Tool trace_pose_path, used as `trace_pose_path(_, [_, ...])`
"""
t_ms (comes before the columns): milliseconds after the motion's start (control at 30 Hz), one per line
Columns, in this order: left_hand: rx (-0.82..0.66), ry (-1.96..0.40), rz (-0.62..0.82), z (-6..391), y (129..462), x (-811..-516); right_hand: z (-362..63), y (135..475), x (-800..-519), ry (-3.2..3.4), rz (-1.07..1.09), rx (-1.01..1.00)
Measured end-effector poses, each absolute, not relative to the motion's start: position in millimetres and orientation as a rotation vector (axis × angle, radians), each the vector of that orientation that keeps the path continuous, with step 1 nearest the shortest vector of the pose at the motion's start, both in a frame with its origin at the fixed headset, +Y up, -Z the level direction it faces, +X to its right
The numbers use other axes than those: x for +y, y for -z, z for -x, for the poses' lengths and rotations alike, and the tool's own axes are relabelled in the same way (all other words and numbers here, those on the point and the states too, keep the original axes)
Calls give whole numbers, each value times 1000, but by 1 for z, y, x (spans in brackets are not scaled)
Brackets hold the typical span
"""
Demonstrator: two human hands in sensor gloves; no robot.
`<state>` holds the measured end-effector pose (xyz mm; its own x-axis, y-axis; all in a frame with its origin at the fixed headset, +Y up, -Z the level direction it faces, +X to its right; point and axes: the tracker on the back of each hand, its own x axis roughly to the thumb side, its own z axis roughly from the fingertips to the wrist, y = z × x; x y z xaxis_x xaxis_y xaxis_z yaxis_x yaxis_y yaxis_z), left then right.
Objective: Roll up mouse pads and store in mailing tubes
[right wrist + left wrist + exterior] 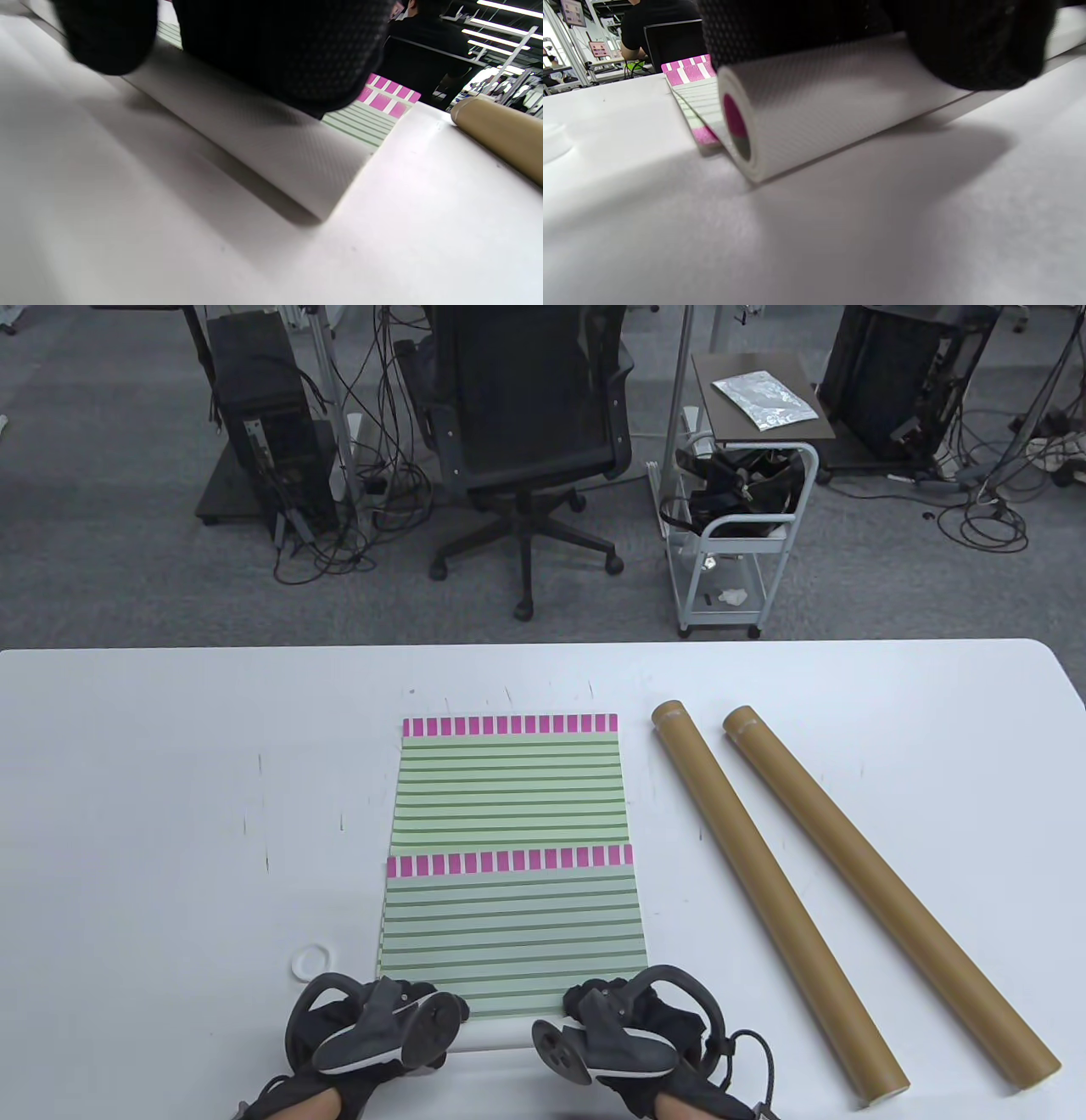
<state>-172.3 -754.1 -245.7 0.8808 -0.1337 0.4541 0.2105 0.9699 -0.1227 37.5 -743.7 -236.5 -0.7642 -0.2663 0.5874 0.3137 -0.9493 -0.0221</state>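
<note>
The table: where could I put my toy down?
Bare table lies left of the striped mouse pads, beyond the small white ring. It is crowded right, where two brown tubes lie.

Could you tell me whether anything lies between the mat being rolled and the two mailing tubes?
Nothing visible does: bare table separates the near mouse pad, rolled under both hands, from the mailing tubes on its right.
</note>
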Motion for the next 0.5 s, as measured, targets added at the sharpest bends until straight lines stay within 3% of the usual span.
trace_pose_path(100, [-472, 160, 215, 172, 247, -753, -37, 234, -746, 2651, 877, -35])
trace_pose_path(233, [-479, 33, 311, 175, 248, -753, -40, 236, -742, 2720, 902, -129])
trace_pose_path(500, [-418, 37, 272, 179, 253, -759, -40, 238, -746, 2728, 855, -152])
